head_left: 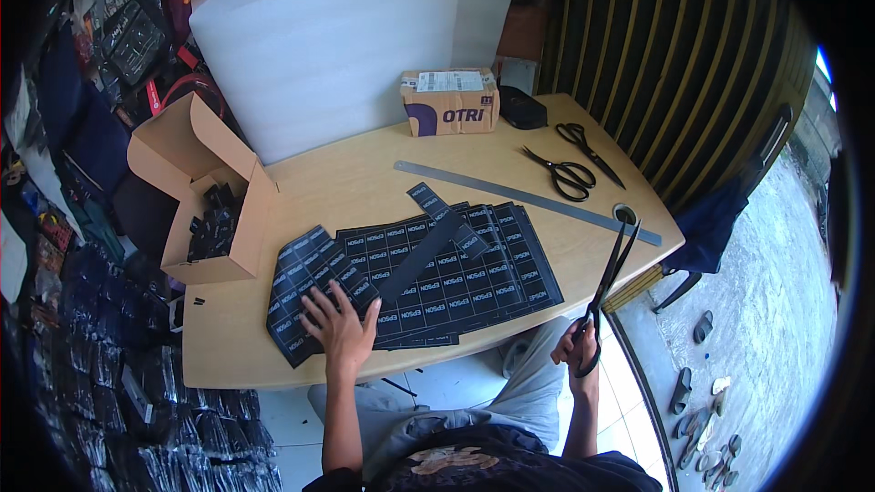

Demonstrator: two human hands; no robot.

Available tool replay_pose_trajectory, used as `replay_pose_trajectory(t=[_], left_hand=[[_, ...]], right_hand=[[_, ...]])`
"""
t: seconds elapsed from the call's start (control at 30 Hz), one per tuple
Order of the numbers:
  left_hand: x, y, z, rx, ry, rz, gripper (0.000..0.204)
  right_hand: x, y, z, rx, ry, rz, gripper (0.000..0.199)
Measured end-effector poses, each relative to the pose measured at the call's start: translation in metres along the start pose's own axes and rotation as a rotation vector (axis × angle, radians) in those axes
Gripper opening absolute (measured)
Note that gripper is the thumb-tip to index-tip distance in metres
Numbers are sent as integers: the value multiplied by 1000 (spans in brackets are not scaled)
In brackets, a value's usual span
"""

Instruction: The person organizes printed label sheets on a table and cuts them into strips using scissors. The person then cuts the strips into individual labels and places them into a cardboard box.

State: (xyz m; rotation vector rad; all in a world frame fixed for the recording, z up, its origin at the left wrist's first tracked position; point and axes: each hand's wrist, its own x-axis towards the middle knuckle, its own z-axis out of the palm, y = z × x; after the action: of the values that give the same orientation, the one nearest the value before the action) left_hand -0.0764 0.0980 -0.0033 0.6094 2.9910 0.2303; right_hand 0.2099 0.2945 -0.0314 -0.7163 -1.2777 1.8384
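My left hand (346, 333) lies with fingers spread on a black sheet (305, 287) printed with a grid of pale lettering, at the left of the table. Next to it is a stack of similar black printed sheets (510, 278), overlapping one another. Two narrow strips, one printed (447, 219) and one plain black (419, 260), lie crosswise on the stack. Off the table's front right edge, my right hand (579, 346) is wrapped around the handles of long black scissors (612, 273). Their blades point up and away, slightly apart, with no material visible between them.
A metal ruler (519, 198) lies across the table (346, 187). Beyond it are two more black-handled scissors (565, 178) (592, 157), a taped carton (451, 105) and a black pouch (522, 109). An open cardboard box (246, 241) at left holds small black pieces. White foam sheets (328, 46) stand behind.
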Motion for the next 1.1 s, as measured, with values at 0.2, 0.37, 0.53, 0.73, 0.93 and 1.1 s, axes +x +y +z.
replay_pose_trajectory(t=[0.2, 0.37, 0.53, 0.73, 0.93, 1.1], left_hand=[[32, 70, 1, -205, 152, 515, 73], [62, 98, 18, -215, 214, 636, 51], [62, 101, 26, -259, 244, 683, 28], [48, 105, -5, -788, -102, 495, 13], [0, 119, -30, -1467, -562, 473, 16], [-36, 125, -30, -1498, -653, 506, 15]], right_hand=[[1, 4, -2, 49, -36, -4, 53], [-5, -1, -10, -77, -57, 38, 60], [-9, -3, -38, -310, -99, 55, 61], [1, -32, -34, -748, -212, 70, 59], [25, -28, 8, -459, -330, 3, 49], [44, -30, 59, -67, -338, 8, 33]])
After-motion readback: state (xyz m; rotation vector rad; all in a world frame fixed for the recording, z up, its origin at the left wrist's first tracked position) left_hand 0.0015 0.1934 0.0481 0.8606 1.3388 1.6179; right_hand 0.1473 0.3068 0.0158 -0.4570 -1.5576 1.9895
